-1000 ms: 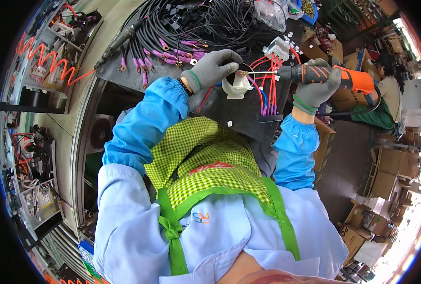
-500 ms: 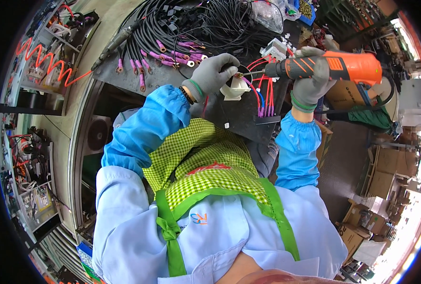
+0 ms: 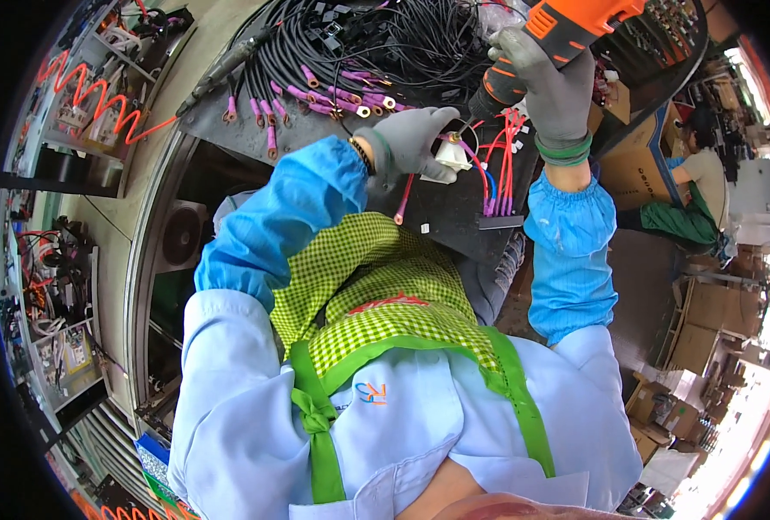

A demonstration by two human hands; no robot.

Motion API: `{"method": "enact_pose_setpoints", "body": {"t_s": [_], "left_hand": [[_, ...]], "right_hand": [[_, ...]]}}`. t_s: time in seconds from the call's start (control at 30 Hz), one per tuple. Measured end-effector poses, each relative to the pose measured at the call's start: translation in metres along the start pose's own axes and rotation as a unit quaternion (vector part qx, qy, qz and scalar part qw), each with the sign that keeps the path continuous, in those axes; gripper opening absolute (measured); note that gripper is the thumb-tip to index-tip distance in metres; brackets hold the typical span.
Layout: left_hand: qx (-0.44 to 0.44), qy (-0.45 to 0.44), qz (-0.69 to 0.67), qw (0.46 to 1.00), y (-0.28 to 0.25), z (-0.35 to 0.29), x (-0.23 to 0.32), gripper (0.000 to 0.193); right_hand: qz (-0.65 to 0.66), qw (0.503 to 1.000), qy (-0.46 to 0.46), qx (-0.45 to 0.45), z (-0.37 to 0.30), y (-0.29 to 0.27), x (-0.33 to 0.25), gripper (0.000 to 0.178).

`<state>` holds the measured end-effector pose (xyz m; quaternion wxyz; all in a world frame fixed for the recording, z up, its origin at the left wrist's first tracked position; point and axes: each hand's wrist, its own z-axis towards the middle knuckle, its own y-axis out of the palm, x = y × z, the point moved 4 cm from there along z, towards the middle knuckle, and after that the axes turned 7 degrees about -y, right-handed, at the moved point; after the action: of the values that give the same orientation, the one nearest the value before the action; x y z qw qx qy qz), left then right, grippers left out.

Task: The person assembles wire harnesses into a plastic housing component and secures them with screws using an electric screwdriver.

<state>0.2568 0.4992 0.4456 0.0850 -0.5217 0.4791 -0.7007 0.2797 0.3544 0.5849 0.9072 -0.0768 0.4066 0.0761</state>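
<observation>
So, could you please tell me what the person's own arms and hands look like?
The left hand and right hand wear grey gloves; the right cuff is banded green. Next come bright blue gathered oversleeves, then pale blue sleeves. A dark bracelet shows on the left.

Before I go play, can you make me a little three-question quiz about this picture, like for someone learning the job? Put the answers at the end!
1. Which hand holds the orange-and-black power tool?
2. True or false: purple sleeves cover the ends of many black cables.
3. What colour are the arm covers? A) red B) blue C) green

Key: 1. The right hand. 2. True. 3. B.
</observation>
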Motion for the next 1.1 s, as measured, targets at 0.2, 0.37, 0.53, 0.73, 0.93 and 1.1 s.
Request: {"method": "enact_pose_setpoints", "body": {"t_s": [0.2,0.37,0.53,0.73,0.93,1.1], "left_hand": [[-0.122,0.063,0.034,0.99,-0.005,0.02,0.021,0.077],[-0.165,0.054,0.047,0.984,-0.003,0.026,0.021,0.076],[-0.105,0.083,0.02,0.991,-0.004,0.016,0.014,0.09],[-0.098,0.104,0.017,0.99,-0.001,0.017,0.01,0.091],[-0.12,0.089,0.022,0.988,0.0,0.015,0.015,0.09],[-0.093,0.112,-0.013,0.989,-0.003,0.018,0.012,0.084]], "right_hand": [[0.104,0.992,0.044,0.061,0.005,0.023,-0.008,0.038],[0.048,0.997,0.054,0.017,0.002,0.008,-0.003,0.016],[0.089,0.992,0.041,0.078,-0.004,-0.001,-0.004,0.019],[0.044,0.998,-0.013,0.042,-0.006,-0.003,-0.002,0.015],[0.09,0.993,0.016,0.074,-0.012,0.001,-0.01,0.011],[0.065,0.994,-0.025,0.085,-0.014,0.003,-0.016,0.008]]}}
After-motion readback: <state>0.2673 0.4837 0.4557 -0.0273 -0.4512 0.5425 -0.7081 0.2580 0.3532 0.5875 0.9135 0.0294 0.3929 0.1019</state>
